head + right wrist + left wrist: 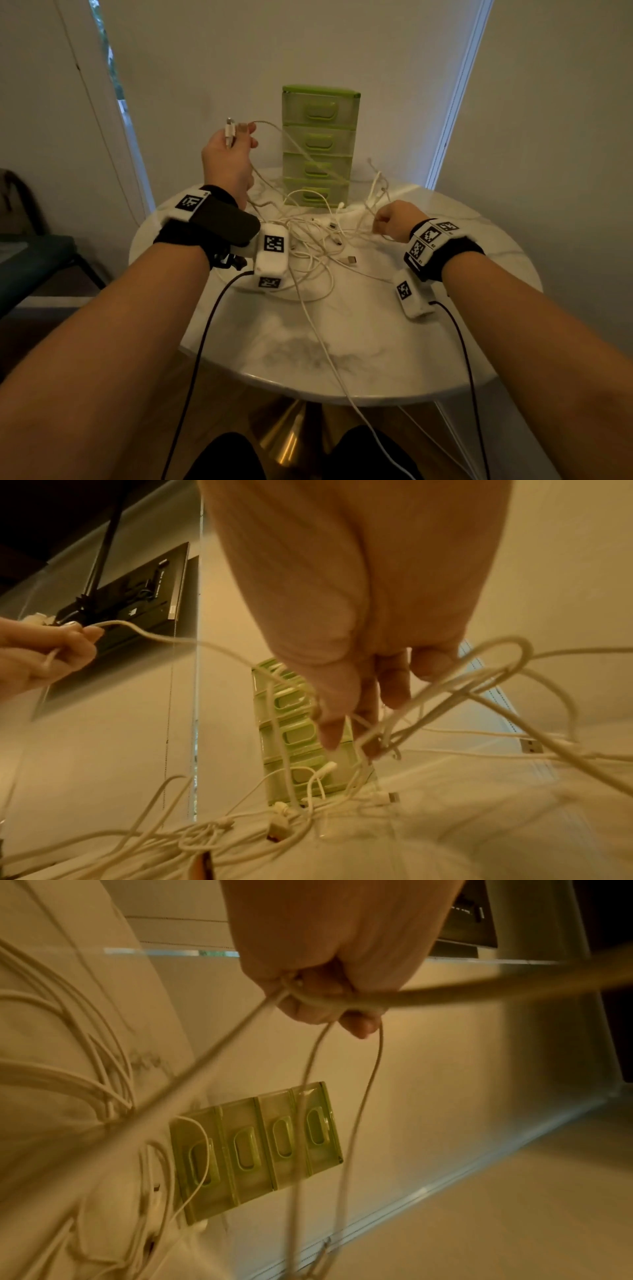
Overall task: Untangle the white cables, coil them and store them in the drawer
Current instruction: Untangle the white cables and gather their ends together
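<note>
On the round marble table, a tangle of white cables was spread at the centre, with the green drawer unit standing upright at twelve o'clock, all drawers shut. Cable ends were gripped in the raised left hand at eleven o'clock. Strands were pinched by the right hand at three o'clock.

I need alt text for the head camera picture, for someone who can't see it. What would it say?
A person's left hand holds one end of a white cable raised, while the right hand grips strands of the tangled white cables on a round marble table. A green four-drawer unit, all drawers closed, stands behind the tangle.
</note>
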`<act>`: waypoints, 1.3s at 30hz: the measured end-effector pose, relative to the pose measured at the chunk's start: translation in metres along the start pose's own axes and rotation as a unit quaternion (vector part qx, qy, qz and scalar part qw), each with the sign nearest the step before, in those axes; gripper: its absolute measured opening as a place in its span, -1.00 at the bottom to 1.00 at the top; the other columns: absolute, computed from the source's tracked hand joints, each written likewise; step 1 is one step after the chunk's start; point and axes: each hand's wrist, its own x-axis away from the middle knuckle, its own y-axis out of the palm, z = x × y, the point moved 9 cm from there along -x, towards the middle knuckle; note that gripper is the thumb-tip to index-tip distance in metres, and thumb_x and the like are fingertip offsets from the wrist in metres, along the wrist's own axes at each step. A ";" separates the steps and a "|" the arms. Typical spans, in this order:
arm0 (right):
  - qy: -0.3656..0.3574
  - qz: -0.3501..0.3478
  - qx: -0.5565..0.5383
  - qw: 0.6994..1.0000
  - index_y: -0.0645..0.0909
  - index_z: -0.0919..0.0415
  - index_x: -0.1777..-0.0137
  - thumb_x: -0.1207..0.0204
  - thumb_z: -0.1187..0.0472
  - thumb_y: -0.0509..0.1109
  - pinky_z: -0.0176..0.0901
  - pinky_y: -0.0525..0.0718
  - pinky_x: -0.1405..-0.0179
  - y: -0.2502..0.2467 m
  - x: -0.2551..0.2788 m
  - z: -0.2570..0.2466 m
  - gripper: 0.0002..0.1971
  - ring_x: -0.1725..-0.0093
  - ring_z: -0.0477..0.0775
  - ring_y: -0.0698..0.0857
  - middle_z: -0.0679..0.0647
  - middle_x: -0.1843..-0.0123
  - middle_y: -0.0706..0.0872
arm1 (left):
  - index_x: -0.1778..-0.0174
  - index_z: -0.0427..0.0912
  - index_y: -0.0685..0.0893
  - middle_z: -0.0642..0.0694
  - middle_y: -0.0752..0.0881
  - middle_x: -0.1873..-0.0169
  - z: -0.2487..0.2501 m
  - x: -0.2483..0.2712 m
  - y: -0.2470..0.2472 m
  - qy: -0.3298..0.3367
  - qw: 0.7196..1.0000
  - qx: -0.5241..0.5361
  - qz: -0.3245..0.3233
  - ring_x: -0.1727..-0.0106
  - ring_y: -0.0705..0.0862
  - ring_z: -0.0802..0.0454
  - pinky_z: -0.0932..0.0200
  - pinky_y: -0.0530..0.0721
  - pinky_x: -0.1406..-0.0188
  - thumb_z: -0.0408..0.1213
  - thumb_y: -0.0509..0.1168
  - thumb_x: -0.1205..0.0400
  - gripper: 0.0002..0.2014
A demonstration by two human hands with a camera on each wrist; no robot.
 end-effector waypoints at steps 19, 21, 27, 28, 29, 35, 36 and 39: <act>-0.184 0.027 -0.214 0.959 0.57 0.24 0.26 -0.65 0.37 0.14 -0.37 0.49 0.33 -0.020 0.017 -0.074 -0.72 0.46 -0.16 0.48 -0.08 0.52 0.54 | 0.13 -0.33 0.78 -0.13 0.72 0.39 -0.026 0.066 0.080 0.000 0.966 -0.178 -0.185 0.56 0.55 0.31 0.44 0.46 0.51 -0.15 0.41 -0.56 -0.74; -0.177 -0.006 -0.194 0.965 0.63 0.36 0.16 -0.65 0.37 0.15 -0.51 0.47 0.35 -0.013 0.016 -0.075 -0.75 0.49 -0.22 0.51 -0.08 0.55 0.55 | 0.13 -0.35 0.75 -0.20 0.73 0.29 -0.026 0.060 0.080 0.014 0.966 -0.189 -0.174 0.30 0.63 0.08 0.15 0.58 0.23 -0.16 0.42 -0.54 -0.74; -0.153 -0.006 -0.157 0.976 0.55 0.12 0.35 -0.62 0.23 0.24 -0.45 0.52 0.24 -0.009 0.009 -0.059 -0.72 0.47 -0.30 0.58 -0.01 0.41 0.65 | 0.32 -0.12 0.68 -0.03 0.70 0.33 -0.014 0.039 0.061 0.018 0.985 -0.151 -0.083 0.23 0.62 0.01 0.02 0.61 0.09 -0.27 0.32 -0.59 -0.84; -0.131 -0.020 -0.129 0.983 0.55 0.15 0.30 -0.62 0.23 0.24 -0.35 0.52 0.27 -0.005 0.007 -0.050 -0.75 0.43 -0.26 0.57 0.00 0.37 0.66 | 0.34 -0.08 0.66 0.03 0.69 0.38 -0.011 0.030 0.049 0.010 0.992 -0.122 -0.038 0.30 0.59 0.06 0.03 0.59 0.13 -0.25 0.30 -0.61 -0.82; -0.106 -0.034 -0.116 0.987 0.56 0.18 0.23 -0.63 0.23 0.22 -0.28 0.51 0.31 -0.001 0.006 -0.040 -0.80 0.39 -0.17 0.56 0.02 0.31 0.67 | 0.31 -0.09 0.65 0.07 0.69 0.42 -0.009 0.022 0.039 0.005 0.996 -0.092 -0.008 0.40 0.55 0.14 0.08 0.55 0.19 -0.24 0.29 -0.62 -0.82; -0.109 0.002 -0.098 0.989 0.55 0.25 -0.02 -0.60 0.24 0.28 -0.35 0.46 0.36 -0.008 0.009 -0.046 -0.91 0.35 -0.14 0.56 0.11 0.17 0.70 | 0.25 -0.01 0.55 0.10 0.71 0.38 0.005 0.018 0.041 0.023 0.998 -0.049 -0.017 0.46 0.44 0.17 0.07 0.43 0.20 -0.22 0.20 -0.69 -0.82; -0.117 0.003 -0.112 0.987 0.57 0.26 -0.02 -0.58 0.24 0.31 -0.31 0.48 0.30 -0.008 0.011 -0.049 -0.90 0.35 -0.17 0.57 0.12 0.18 0.71 | 0.25 0.00 0.54 0.08 0.72 0.37 0.007 0.017 0.041 0.019 0.999 -0.045 -0.023 0.47 0.43 0.18 0.10 0.42 0.25 -0.21 0.19 -0.69 -0.81; -0.116 -0.040 -0.177 0.976 0.69 0.33 0.07 -0.51 0.26 0.40 -0.28 0.52 0.17 -0.004 0.018 -0.054 -0.87 0.24 -0.08 0.61 0.14 0.19 0.71 | 0.20 -0.03 0.56 0.03 0.71 0.37 0.020 0.011 0.042 0.018 0.997 -0.046 -0.065 0.61 0.42 0.31 0.25 0.33 0.47 -0.21 0.20 -0.69 -0.85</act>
